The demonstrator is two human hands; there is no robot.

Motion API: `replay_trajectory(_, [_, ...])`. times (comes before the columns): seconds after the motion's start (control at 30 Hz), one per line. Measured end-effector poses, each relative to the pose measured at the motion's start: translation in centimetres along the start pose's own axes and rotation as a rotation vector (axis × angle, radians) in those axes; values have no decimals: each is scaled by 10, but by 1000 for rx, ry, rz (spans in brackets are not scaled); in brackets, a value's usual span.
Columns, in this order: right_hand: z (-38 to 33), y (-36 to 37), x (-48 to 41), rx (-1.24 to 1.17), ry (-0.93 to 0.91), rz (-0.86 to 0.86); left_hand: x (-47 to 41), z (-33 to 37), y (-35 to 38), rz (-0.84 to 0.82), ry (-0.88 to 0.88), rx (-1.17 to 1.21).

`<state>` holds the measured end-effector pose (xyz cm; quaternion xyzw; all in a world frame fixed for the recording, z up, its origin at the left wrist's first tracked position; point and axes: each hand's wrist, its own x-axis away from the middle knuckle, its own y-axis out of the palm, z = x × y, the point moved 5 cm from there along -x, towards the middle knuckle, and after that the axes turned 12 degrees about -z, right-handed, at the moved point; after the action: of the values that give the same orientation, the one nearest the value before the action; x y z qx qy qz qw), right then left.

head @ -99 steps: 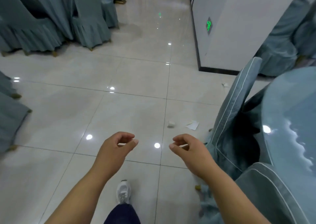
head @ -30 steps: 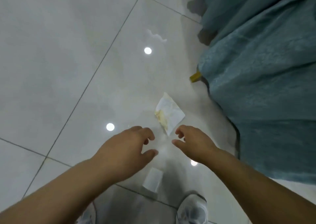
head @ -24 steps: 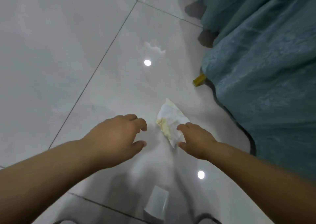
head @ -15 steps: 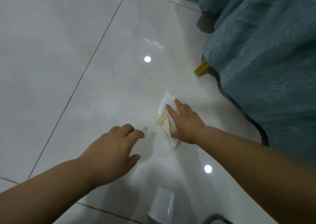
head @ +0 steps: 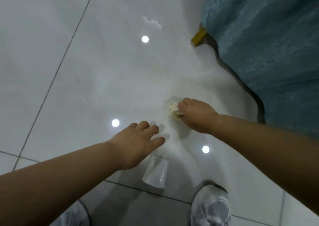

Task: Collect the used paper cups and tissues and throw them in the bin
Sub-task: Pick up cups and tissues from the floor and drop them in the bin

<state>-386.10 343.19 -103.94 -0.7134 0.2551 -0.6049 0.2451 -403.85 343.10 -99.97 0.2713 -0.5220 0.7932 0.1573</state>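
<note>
**Stained tissue in the right hand, cup on the floor**

A person bends over the glossy tiled floor (head: 86, 70). The left hand (head: 138, 143) hangs over the far end of a white paper cup (head: 156, 175), with its fingers spread and loose and nothing in them. The wrist hides part of the cup's narrow end. The cup lies on its side with its wide mouth turned toward the white shoe (head: 210, 208) just right of it; I cannot tell what is inside.

Beyond the cup and a little to its right, the right hand (head: 196, 115) pinches a crumpled, yellow-stained tissue (head: 174, 112) in curled fingertips. The wad sticks out on the hand's left side. I cannot tell whether it is off the tile.

Well beyond the cup to the right, a gold chair leg (head: 198, 37) pokes out from under a teal chair cover (head: 267, 44).
</note>
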Motion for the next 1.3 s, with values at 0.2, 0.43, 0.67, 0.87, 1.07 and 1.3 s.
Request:
replay_trajectory(0.2, [-2, 6, 26, 16, -107, 143, -12, 37, 41, -242, 237, -158])
replay_trajectory(0.43, [-10, 6, 43, -138, -141, 157, -29, 53, 57, -280, 282, -265])
replay_trajectory(0.67, [-14, -16, 39, -43, -101, 136, -24, 27, 32, -145, 13, -29])
replay_trajectory(0.87, [-9, -68, 33, -78, 4, 213, 0, -32, -10, 30, -208, 206])
replay_trajectory(1.07, [-14, -150, 30, -153, 65, 334, 44, -92, -76, 208, -368, 444])
replay_trajectory(1.3, [-48, -242, 51, -310, 91, 458, 130, -125, -149, 424, -565, 818])
